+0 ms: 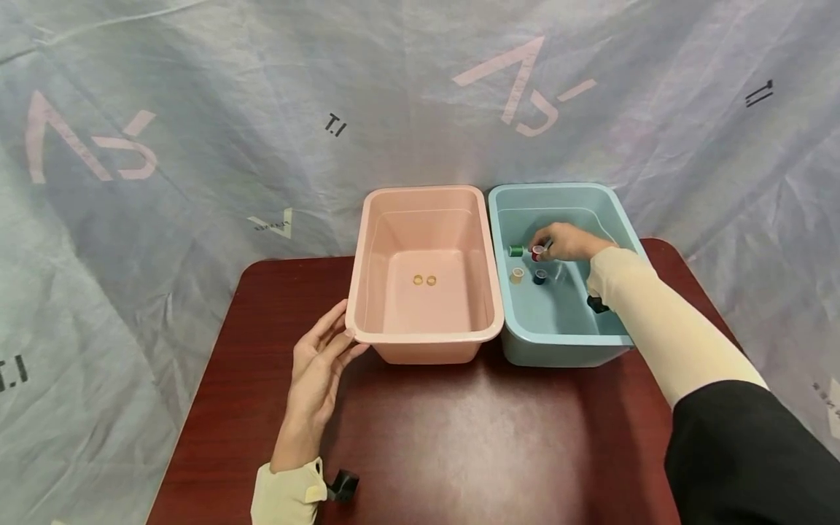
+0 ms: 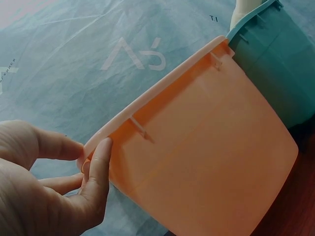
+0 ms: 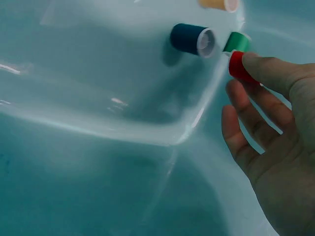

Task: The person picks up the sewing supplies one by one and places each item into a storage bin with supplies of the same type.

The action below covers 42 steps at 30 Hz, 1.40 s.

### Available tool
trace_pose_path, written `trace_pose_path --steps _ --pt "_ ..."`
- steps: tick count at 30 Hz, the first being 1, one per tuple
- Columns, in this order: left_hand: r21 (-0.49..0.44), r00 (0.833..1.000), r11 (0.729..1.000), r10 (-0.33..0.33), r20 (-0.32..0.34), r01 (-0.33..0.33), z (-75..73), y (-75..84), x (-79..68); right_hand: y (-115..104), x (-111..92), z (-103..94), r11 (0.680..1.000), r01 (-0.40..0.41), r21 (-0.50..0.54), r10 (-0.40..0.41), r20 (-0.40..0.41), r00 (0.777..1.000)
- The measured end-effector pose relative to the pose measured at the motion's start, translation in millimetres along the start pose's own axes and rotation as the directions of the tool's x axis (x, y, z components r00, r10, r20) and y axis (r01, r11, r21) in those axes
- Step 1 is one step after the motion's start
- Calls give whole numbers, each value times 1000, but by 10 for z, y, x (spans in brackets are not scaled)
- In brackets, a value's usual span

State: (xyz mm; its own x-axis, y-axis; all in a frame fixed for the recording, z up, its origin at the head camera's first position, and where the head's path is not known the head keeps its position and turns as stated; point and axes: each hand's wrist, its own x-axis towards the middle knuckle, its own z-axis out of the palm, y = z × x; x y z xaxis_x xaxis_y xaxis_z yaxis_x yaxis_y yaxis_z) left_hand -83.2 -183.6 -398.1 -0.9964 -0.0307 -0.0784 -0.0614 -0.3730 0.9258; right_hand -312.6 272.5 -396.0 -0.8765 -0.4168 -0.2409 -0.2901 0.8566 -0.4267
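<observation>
My right hand (image 1: 569,242) reaches into the blue plastic basin (image 1: 558,337) and pinches a red thread spool (image 3: 241,67) between thumb and fingers. Close by lie a green spool (image 1: 515,251), a dark blue spool (image 3: 189,39) and a pale yellow spool (image 1: 517,275). At the near left corner of the pink plastic basin (image 1: 423,337), my left hand (image 1: 318,372) grips the rim. Its thumb lies against the outer side in the left wrist view. Two small gold-coloured rings (image 1: 418,280) sit side by side on the pink basin's floor.
Both basins stand next to each other at the back of a dark red-brown table (image 1: 459,437). A grey printed sheet (image 1: 262,109) hangs behind and around the table. A small black device (image 1: 343,485) is strapped at the left wrist.
</observation>
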Motion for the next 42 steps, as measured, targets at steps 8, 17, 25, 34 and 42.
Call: trace_pose_path --steps 8,17,25,34,42 --pt "-2 1000 1000 6 5 -6 -3 -5 -3 113 56 93 998 30 -58 -30 4 1000" --pt "4 1000 1000 -4 -5 4 -4 -19 -22 173 88 150 994 31 -106 -24 66 998" --pt "-1 1000 1000 11 -4 -11 13 -18 -22 179 74 144 992 27 -122 -19 63 998" --pt "0 1000 1000 10 2 -10 19 -8 -30 169 80 138 992 22 -127 -11 84 996" --pt "18 1000 1000 12 14 -12 12 4 -24 35 -68 -8 987 -5 -158 22 106 994"
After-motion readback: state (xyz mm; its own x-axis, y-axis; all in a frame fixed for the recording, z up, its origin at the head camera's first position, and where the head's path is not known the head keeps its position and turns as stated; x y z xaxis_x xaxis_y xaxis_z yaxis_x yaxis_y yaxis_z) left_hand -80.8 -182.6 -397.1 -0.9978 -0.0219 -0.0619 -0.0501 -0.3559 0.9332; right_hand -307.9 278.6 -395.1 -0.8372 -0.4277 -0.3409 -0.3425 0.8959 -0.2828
